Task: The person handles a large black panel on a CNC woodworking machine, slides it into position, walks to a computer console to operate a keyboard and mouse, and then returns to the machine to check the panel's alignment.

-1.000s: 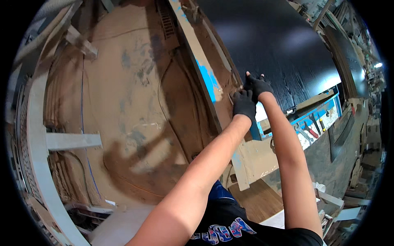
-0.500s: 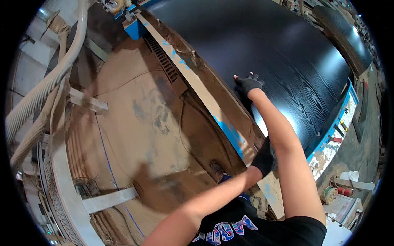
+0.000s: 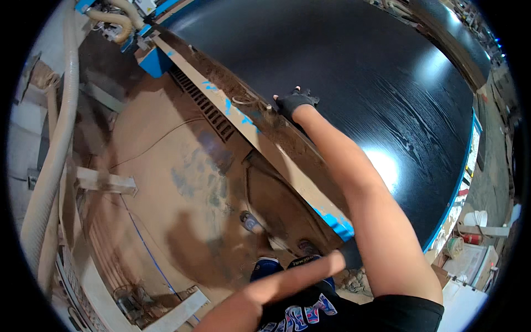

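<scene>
Counted: two gloved hands, well apart. Spread at the left edge of one black panel (image 3: 354, 66): the right hand (image 3: 297, 103), fingers parted and unclenched, nothing visible in its grip. Low down, behind the right forearm (image 3: 362, 188): the left hand (image 3: 349, 255), blurred and mostly covered; impossible to say whether clenched, slack or grasping. Lying flat on one blue-edged table (image 3: 477, 133), filling the upper right: the panel, cut off at the top and partly hidden by the forearm. Along its left side: one beige rail (image 3: 265, 149) with blue patches. On the dusty floor (image 3: 155, 138): two shoes (image 3: 250, 221), the one nearer the rail harder to make out. At far right: one white bucket (image 3: 477, 218). At far left: at least two hoses (image 3: 71, 66), hard to count exactly.
</scene>
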Available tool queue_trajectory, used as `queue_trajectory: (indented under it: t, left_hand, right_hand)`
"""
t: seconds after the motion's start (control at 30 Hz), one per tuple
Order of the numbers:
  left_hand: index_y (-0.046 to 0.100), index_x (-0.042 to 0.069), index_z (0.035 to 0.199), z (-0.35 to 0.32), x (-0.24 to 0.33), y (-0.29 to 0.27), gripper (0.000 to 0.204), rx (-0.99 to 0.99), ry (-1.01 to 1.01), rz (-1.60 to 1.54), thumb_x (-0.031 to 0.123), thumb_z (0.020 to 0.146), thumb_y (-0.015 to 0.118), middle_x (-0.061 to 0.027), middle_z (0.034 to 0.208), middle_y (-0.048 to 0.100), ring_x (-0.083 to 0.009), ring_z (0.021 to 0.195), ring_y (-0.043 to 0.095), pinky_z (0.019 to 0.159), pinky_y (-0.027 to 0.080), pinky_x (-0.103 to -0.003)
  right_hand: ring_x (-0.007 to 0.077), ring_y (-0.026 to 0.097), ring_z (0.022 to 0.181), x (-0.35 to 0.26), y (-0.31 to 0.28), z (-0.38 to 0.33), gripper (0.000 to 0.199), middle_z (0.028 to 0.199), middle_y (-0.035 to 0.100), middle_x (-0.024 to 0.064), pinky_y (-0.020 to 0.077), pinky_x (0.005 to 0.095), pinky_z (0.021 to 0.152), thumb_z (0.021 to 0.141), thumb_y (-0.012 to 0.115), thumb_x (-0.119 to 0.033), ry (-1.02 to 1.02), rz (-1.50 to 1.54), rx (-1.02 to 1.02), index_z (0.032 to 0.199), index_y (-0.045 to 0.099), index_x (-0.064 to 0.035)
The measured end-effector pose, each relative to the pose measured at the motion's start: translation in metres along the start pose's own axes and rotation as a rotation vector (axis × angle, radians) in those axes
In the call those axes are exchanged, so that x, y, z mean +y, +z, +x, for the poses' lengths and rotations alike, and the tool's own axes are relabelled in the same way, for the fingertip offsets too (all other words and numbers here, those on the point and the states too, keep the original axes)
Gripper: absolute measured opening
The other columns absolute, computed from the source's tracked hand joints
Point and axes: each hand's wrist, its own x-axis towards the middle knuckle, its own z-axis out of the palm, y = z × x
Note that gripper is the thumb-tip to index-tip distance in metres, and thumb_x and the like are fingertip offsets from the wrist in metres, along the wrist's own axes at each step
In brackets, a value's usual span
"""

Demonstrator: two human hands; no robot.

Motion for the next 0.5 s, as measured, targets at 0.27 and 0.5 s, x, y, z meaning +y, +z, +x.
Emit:
queue_trajectory:
  t: [0.27, 0.5]
  left_hand:
    - [0.056, 0.008, 0.127, -0.013, 0.062, -0.296, 0.038, 0.382, 0.796, 1.317, 0.015, 0.089, 0.053, -0.0148, 0.128, 0.056, -0.0349, 0.123, 0.048, 0.107, 0.03, -0.055]
    - [0.038, 0.01, 0.145, 0.076, 0.212, -0.474, 0.054, 0.662, 0.451, 1.773, 0.039, 0.099, 0.035, -0.0112, 0.152, 0.033, -0.0354, 0.142, 0.025, 0.116, 0.013, -0.054]
  right_hand:
    - [0.0436, 0.016, 0.144, 0.006, -0.005, 0.002, 0.06, 0.157, 0.017, 0.019, 0.0209, 0.0568, 0.113, 0.094, 0.046, -0.053, -0.066, -0.133, -0.053, 0.148, 0.027, -0.0383]
    - [0.0432, 0.013, 0.144, 0.001, -0.005, 0.025, 0.066, 0.156, 0.016, 0.0219, 0.0171, 0.0516, 0.116, 0.093, 0.052, -0.048, 0.01, -0.19, -0.157, 0.15, 0.023, -0.0346]
